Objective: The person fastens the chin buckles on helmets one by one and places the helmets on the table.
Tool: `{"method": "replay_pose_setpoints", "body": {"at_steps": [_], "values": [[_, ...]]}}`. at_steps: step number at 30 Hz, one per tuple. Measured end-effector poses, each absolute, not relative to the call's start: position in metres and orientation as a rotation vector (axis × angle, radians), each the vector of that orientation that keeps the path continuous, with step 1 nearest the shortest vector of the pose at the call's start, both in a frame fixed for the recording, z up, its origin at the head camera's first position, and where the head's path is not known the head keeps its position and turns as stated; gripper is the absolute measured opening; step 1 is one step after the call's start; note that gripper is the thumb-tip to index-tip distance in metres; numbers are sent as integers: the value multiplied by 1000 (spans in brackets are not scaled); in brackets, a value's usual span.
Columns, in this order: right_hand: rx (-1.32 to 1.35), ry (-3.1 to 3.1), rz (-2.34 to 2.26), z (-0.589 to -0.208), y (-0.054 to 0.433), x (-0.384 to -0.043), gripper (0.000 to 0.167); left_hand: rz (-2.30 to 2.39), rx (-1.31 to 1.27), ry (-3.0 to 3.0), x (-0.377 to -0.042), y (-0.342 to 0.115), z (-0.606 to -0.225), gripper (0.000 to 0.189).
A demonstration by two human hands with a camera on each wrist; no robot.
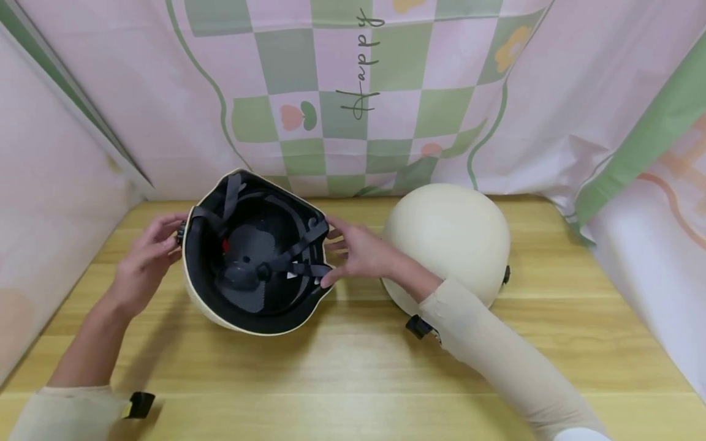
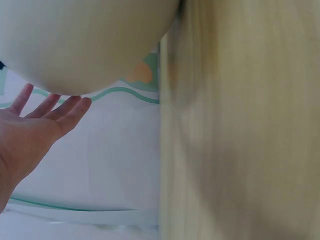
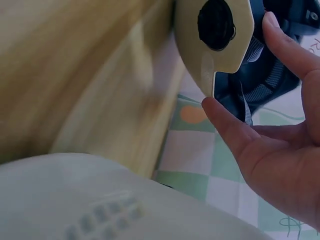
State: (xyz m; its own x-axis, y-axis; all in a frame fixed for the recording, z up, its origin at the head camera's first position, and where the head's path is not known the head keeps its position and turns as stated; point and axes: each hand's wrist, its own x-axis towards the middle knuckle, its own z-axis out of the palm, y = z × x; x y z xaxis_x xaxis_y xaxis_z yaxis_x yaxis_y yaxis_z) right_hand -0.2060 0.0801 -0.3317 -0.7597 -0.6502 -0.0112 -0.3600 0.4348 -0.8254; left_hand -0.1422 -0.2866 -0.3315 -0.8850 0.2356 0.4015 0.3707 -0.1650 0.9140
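Note:
A cream helmet lies tipped over on the left of the table, its black padded inside and dark chin straps facing up. My left hand is at its left side, beside a small black fitting. In the left wrist view, the extended fingers touch the rounded shell. My right hand holds the helmet's right edge, thumb and fingers spread along the rim. The right wrist view shows one fingertip at the shell's edge, near a round black piece.
A second cream helmet sits dome up on the right, partly under my right forearm. The wooden table ends at the back against a hanging curtain with green checks. Black wrist straps stick out by the sleeves.

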Motion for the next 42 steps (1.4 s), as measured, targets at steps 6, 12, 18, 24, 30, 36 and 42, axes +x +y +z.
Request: {"method": "replay_pose_setpoints", "body": {"at_steps": [6,12,18,24,30,36,42], "values": [[-839,2434,-1183,-340,78,-202,117,-2267,-697,-1991,-142,-288,-338,56],[-842,2453,-1130,-345,77,-200,106,-2310,-683,-1964,-141,-292,-342,51],[-851,2414,-1121,-347,77,-199,90,-2362,-642,-1906,-142,-296,-346,37],[-821,2406,-1069,-349,77,-198,86,-2384,-849,-1933,-142,-300,-350,55],[-834,2447,-961,-342,77,-200,79,-2388,-944,-1932,-142,-300,-351,61],[-974,2503,-1265,-307,65,-192,60,-2325,-886,-1997,-140,-295,-347,59],[-1078,2342,-1631,-280,36,-175,52,-2315,-917,-1993,-139,-291,-344,58]]}}
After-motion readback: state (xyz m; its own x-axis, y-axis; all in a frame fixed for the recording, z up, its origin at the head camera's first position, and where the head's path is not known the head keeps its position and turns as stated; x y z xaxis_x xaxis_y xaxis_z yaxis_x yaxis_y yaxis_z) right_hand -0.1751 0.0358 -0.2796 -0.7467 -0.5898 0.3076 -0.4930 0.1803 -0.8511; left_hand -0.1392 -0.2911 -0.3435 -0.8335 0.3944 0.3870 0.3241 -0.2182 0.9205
